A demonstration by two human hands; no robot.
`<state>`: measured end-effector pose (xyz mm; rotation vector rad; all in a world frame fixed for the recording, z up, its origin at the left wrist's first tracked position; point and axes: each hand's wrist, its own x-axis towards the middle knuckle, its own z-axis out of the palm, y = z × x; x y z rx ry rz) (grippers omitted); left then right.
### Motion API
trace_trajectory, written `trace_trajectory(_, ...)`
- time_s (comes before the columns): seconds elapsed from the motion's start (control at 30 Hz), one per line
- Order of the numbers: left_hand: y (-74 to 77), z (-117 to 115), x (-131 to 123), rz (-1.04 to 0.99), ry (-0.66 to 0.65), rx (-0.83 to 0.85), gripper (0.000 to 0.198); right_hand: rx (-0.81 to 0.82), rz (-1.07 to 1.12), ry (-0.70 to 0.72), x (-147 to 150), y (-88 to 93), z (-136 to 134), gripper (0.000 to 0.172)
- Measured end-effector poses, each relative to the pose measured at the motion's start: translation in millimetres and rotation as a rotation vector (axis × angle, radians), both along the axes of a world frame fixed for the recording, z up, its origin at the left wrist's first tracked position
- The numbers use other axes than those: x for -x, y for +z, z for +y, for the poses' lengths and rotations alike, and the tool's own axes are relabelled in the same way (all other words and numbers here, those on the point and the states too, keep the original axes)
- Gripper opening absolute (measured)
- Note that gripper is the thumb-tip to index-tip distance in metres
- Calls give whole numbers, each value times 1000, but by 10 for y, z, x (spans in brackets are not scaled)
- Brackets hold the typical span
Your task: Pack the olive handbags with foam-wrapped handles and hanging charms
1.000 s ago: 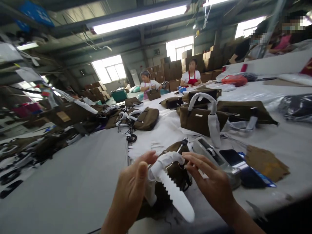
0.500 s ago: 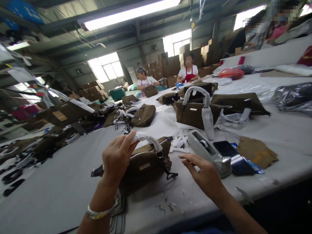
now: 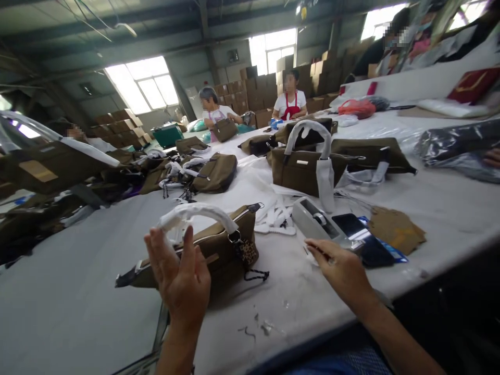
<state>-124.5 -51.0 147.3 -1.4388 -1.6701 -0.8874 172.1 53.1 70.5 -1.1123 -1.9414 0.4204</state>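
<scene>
An olive-brown handbag (image 3: 230, 255) stands on the white-covered table in front of me. Its arched handle (image 3: 195, 210) is wrapped in white paper, and a leopard-print charm (image 3: 247, 251) with a black cord hangs from the handle's ring. My left hand (image 3: 182, 276) is open at the bag's near left side, fingers raised before the handle and hiding part of it. Beside the grey tape dispenser (image 3: 312, 221), my right hand (image 3: 344, 273) is closed in a pinch. A small pale bit shows at its fingertips, too unclear to name.
A phone (image 3: 365, 242) and brown paper pieces (image 3: 394, 226) lie right of the dispenser. Behind stands another handbag (image 3: 295, 174) with wrapped handles; several more bags (image 3: 214, 174) lie to the left. Co-workers (image 3: 291, 101) are across the table. Thread scraps (image 3: 248, 332) lie near the front edge.
My left hand has let go of the wrapped handle and opened. My right hand has gone from spread fingers to a pinch beside the dispenser. The view has shifted.
</scene>
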Motion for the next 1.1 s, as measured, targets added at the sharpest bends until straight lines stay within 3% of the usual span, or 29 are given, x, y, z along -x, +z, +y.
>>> trace_trajectory(0.13, -96, -168, -73, -20, -11, -64, 80, -34, -140, 135, -151, -16, -56, 17)
trace_trajectory(0.23, -51, -271, -69, -64, -42, -102, 74, -61, -262, 278, -166, -52, -197, 30)
trace_trajectory(0.37, -41, -349, -87, -81, -113, -168, 67, -76, -407, 334, -102, -116, -329, 42)
trace_trajectory(0.53, -82, -369, -122, -77, -74, -103, 52, -99, -557, 360, 0, -221, -341, 20)
trace_trajectory(0.6, -70, -383, -128, -121, -82, -70, 51, -109, -483, 372, 44, -232, -374, 17)
trace_trajectory(0.67, -59, -412, -156, -160, -154, -140, 57, -93, -321, 452, 122, -193, -450, 16)
trace_trajectory(0.73, -67, -443, -224, -278, -317, -137, 52, 0, -105, 566, 239, -100, -547, 17)
trace_trajectory(0.77, -81, -452, -274, -398, -409, -51, 44, 77, 16, 588, 307, -39, -590, 17)
trace_trajectory(0.87, -166, -425, -453, -933, -591, 471, 24, 435, 390, 489, 509, 143, -645, 11)
trace_trajectory(0.93, -248, -370, -568, -1218, -639, 739, 33, 729, 615, 435, 615, 221, -618, 10)
trace_trajectory(1.0, -329, -310, -656, -1363, -720, 864, 43, 961, 799, 470, 691, 256, -571, 15)
trace_trajectory(1.1, -423, -263, -707, -1405, -793, 867, 38, 1136, 993, 514, 751, 259, -519, 19)
